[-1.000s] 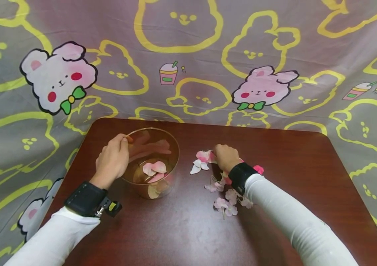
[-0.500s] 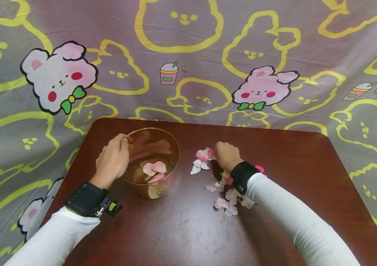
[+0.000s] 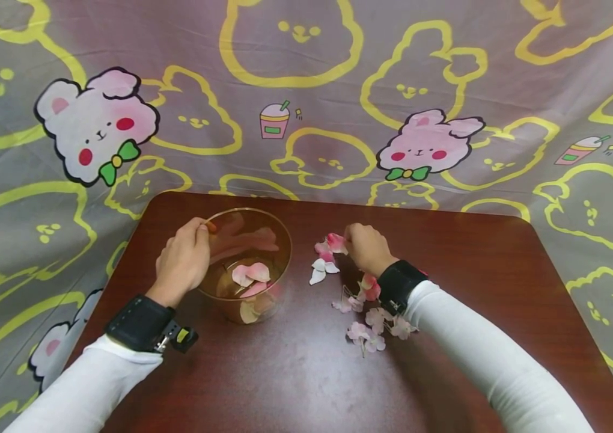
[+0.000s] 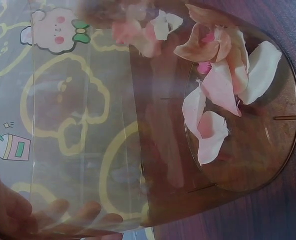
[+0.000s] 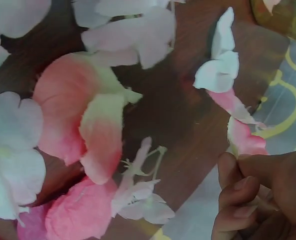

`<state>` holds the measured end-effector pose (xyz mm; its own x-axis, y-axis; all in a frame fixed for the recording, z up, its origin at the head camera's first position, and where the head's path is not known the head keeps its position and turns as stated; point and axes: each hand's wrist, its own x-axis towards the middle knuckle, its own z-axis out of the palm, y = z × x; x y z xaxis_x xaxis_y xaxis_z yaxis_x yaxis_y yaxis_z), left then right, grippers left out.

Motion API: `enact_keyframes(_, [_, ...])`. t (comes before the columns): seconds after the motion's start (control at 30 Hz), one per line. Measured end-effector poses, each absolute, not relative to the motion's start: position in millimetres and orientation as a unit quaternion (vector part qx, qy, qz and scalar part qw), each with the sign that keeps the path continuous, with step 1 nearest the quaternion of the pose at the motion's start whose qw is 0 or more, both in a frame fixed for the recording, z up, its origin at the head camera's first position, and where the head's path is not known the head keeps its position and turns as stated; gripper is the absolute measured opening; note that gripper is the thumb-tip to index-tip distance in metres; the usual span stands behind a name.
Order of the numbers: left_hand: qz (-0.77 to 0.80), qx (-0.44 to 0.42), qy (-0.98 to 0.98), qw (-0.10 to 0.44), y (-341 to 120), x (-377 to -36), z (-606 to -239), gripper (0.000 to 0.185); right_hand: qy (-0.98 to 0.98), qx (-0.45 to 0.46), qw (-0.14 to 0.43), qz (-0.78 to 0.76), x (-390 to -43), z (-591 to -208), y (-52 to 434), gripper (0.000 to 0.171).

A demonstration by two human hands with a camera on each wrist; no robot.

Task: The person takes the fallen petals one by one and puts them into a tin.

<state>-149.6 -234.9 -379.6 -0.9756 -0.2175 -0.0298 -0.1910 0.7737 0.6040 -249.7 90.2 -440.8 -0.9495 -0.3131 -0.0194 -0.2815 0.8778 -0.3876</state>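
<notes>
A clear amber plastic bowl stands on the dark red table with several pink and white petals inside; the petals also show in the left wrist view. My left hand grips the bowl's left rim, fingers seen through the wall. My right hand pinches a pink petal just above the table, right of the bowl; the pinched petal sits at my fingertips.
Loose pink and white petals lie beside the bowl, and more artificial blossoms are scattered under my right forearm. A cartoon-print cloth hangs behind and around the table.
My right hand has lifted slightly and moved left and away from me with the pink petal pinched. The left hand and bowl have stayed still.
</notes>
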Motion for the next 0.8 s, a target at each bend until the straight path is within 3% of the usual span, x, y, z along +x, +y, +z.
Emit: enact_keyframes(0.8, [-0.315,0.114,-0.942,0.018,-235.1,-150.2,-378.9,0.049,0.96,-0.167,0.008,-0.226,-246.8,-410.1,88.3,0.011])
